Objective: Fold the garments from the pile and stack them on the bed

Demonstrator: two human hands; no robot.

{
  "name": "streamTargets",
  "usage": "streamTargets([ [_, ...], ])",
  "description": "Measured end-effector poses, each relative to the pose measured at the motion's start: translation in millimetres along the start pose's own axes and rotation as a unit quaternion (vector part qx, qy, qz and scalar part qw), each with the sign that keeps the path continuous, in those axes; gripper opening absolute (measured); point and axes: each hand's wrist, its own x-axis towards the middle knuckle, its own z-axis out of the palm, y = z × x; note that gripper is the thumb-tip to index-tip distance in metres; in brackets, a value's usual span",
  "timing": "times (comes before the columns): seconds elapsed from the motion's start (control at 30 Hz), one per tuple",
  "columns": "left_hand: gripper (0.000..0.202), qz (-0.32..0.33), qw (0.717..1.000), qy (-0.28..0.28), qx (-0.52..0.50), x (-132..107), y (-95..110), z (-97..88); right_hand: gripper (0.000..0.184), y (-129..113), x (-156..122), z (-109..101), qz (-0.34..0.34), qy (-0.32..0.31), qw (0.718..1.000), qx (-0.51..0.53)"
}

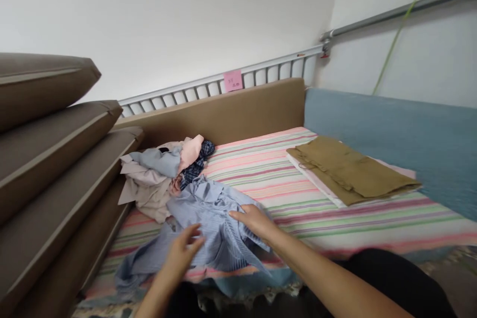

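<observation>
A light blue striped shirt [216, 228] lies crumpled on the striped bed cover in front of me. My left hand [185, 246] is over its left part, with thumb and fingers apart and nothing seen between them. At the shirt's right side, my right hand [255, 221] grips the cloth, its thumb on top and its other fingers partly hidden. Just beyond the shirt rests a loose heap of clothes [156, 171] in pale pink, grey-blue and beige, with a dark checked garment [199, 161] at its right side.
On the right, a folded olive garment [354, 169] lies flat over white and pink cloth. Stacked brown cushions [55, 159] rise on the left. A brown panel [223, 119] and a blue one [391, 134] border the striped cover [261, 166]. A pink note [233, 81] hangs on the radiator.
</observation>
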Motion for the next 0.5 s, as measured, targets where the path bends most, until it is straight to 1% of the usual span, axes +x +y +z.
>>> streamTargets([
  [0.03,0.059,-0.012,0.999,-0.033,-0.018,-6.2,12.3,25.8,0.035,-4.1,0.1,3.5,-0.002,0.002,0.999,-0.041],
  [0.07,0.069,-0.017,0.999,-0.045,-0.026,-10.6,23.8,49.0,0.036,-8.1,-0.5,5.2,-0.005,0.006,0.997,-0.081],
  [0.1,0.071,-0.018,0.998,-0.054,-0.028,-13.2,33.5,68.4,0.036,-11.4,-1.6,5.4,-0.011,0.010,0.993,-0.117],
  [0.13,0.071,-0.016,0.998,-0.053,-0.029,-14.0,40.8,83.5,0.036,-13.9,-3.2,4.3,-0.020,0.011,0.988,-0.149],
  [0.17,0.069,-0.014,0.998,-0.055,-0.032,-13.1,45.1,94.4,0.034,-15.3,-5.3,2.2,-0.032,0.009,0.984,-0.173],
  [0.2,0.066,-0.010,0.997,-0.058,-0.039,-10.9,46.6,101.4,0.032,-15.7,-7.6,-0.4,-0.045,0.001,0.981,-0.187],
  [0.27,0.057,0.005,0.995,-0.071,-0.065,-3.9,42.6,106.2,0.029,-14.0,-12.4,-6.0,-0.067,-0.027,0.978,-0.195],
  [0.37,0.037,0.031,0.988,-0.090,-0.120,4.2,29.5,99.4,0.028,-8.4,-17.2,-12.2,-0.073,-0.077,0.977,-0.183],
  [0.4,0.031,0.023,0.985,-0.092,-0.142,4.5,25.4,95.0,0.028,-6.4,-17.7,-13.7,-0.072,-0.093,0.978,-0.173],
  [0.43,0.025,0.002,0.980,-0.099,-0.170,3.5,22.0,89.9,0.026,-4.3,-17.6,-15.3,-0.072,-0.110,0.978,-0.159],
  [0.5,0.022,-0.068,0.961,-0.114,-0.241,-1.7,17.3,78.2,0.025,0.7,-16.4,-19.5,-0.079,-0.152,0.977,-0.125],
])
